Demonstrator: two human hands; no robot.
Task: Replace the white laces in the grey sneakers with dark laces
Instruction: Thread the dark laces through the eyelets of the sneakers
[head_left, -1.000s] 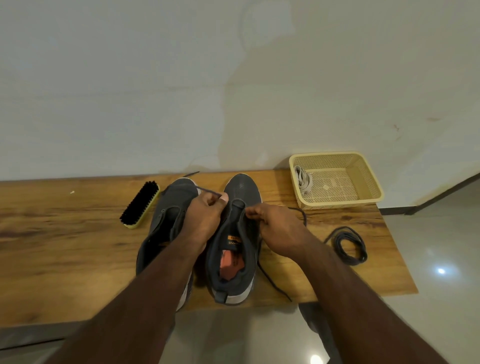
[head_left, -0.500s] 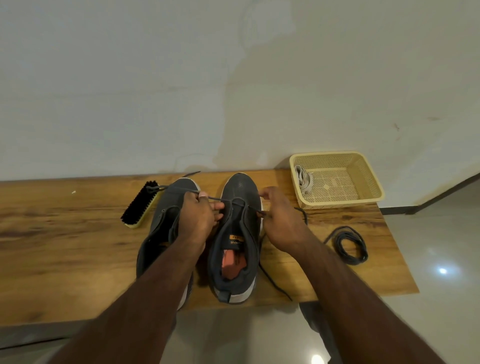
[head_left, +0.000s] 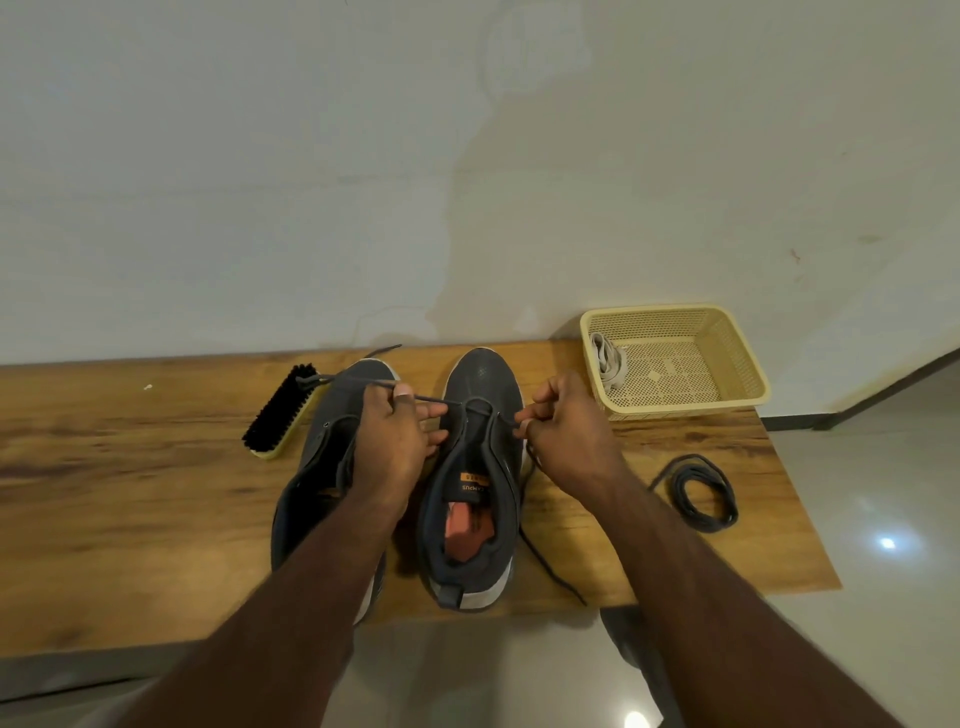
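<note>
Since the earlier frames both hands have drawn apart, and the dark lace (head_left: 436, 400) now runs taut across the front of the right-hand sneaker (head_left: 475, 467), at centre frame. Left hand (head_left: 397, 431) pinches the lace end left of the shoe; that tail trails on toward the upper left, over the toe of the left-hand sneaker (head_left: 332, 457), and ends near the brush (head_left: 280, 413). Right hand (head_left: 563, 421) pinches the other end just right of the shoe's eyelets, its loose tail dropping to the lower right over the table (head_left: 130, 493) edge.

Judgement: the lace is through the foremost eyelets only, and lacing is at an early stage. The shoe's long axis runs away from the viewer, toe toward the wall; the lace lies crosswise to it, one end in each hand on its own side. Neither hand is clearly nearer; the next crossing calls for each end to pass to the opposite side.

A second dark lace (head_left: 701, 491) lies coiled at the right of the table. White laces (head_left: 608, 361) sit in the basket (head_left: 748, 395), upper right.
</note>
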